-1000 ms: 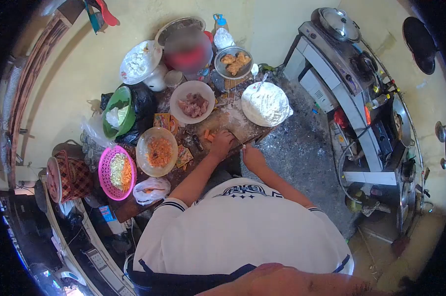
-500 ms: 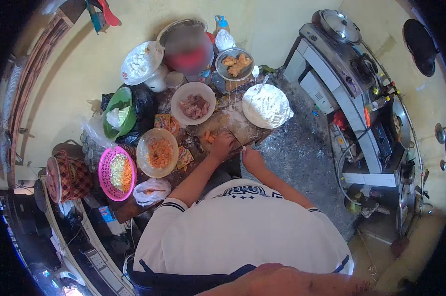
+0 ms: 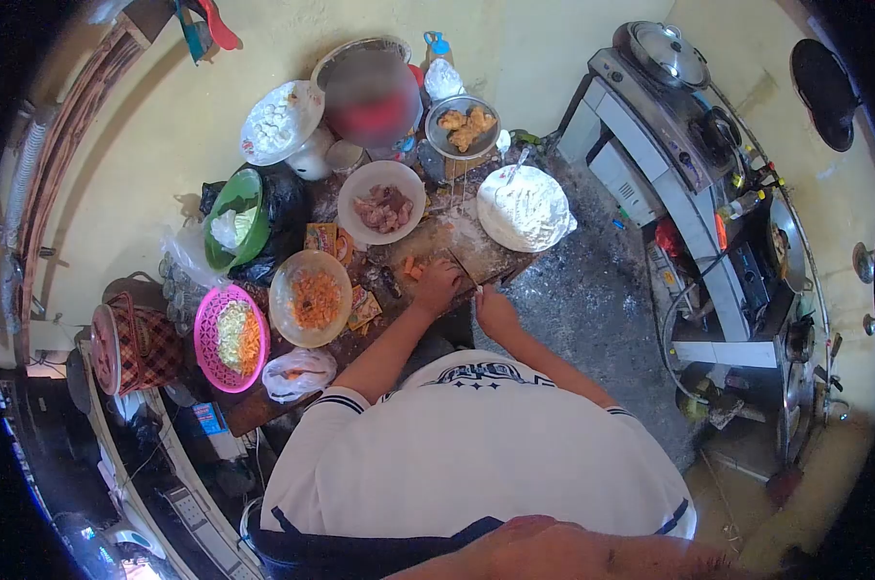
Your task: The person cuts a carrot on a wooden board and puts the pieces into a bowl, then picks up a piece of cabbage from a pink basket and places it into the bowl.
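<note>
My right hand (image 3: pixel 495 311) is closed on the handle of a knife (image 3: pixel 465 273), whose dark blade points up and left over the table edge. Beside the blade, my left hand (image 3: pixel 439 284) rests on the wooden table, fingers bent; what lies under them is too small to tell. Orange pieces (image 3: pixel 412 268) lie just left of my left hand. Behind it stands a white bowl (image 3: pixel 346 201) of raw meat. A clear bowl (image 3: pixel 281 300) of orange pieces is farther left. To the upper right is a basin of white flour (image 3: pixel 525 207).
A pink basket (image 3: pixel 205 361) with shredded vegetables, a green bowl (image 3: pixel 256 235) and a plastic bag (image 3: pixel 299 375) stand left. At the back are a plate of white pieces (image 3: pixel 281 123) and a strainer of fried food (image 3: pixel 466 129). The stove counter (image 3: pixel 650 155) is right.
The view has shifted very slightly. Both hands and the knife keep nearly the same places on the table.
</note>
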Action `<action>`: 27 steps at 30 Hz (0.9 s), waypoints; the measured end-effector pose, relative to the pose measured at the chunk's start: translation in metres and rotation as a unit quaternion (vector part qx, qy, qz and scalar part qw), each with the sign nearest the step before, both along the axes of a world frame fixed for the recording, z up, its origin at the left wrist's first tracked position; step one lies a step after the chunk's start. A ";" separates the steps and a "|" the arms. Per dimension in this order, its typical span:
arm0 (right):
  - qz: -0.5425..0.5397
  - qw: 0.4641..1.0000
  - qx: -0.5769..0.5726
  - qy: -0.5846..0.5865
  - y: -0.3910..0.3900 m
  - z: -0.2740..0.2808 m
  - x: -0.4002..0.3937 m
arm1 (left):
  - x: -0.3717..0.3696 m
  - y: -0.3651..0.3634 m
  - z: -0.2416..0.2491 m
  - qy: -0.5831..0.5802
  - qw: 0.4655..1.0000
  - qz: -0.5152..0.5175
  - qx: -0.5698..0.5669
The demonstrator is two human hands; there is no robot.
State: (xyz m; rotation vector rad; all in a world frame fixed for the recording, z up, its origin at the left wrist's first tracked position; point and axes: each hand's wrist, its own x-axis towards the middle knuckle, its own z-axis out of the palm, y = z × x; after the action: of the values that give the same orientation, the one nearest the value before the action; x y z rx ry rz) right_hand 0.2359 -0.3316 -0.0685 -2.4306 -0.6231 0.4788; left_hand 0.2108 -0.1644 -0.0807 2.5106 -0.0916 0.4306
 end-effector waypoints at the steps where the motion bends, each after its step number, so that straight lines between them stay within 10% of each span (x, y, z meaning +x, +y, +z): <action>1: -0.004 1.000 0.003 -0.001 0.001 -0.001 0.000 | 0.001 0.000 -0.002 -0.005 1.000 0.007 0.005; 27: -0.011 1.000 0.002 -0.011 0.013 -0.010 0.002 | -0.001 0.000 0.002 0.025 1.000 0.003 0.005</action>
State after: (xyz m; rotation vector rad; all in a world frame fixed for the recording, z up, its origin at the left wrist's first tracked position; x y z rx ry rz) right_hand 0.2381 -0.3188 -0.0784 -2.4399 -0.6066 0.4414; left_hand 0.2094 -0.1644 -0.0784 2.5311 -0.0656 0.3701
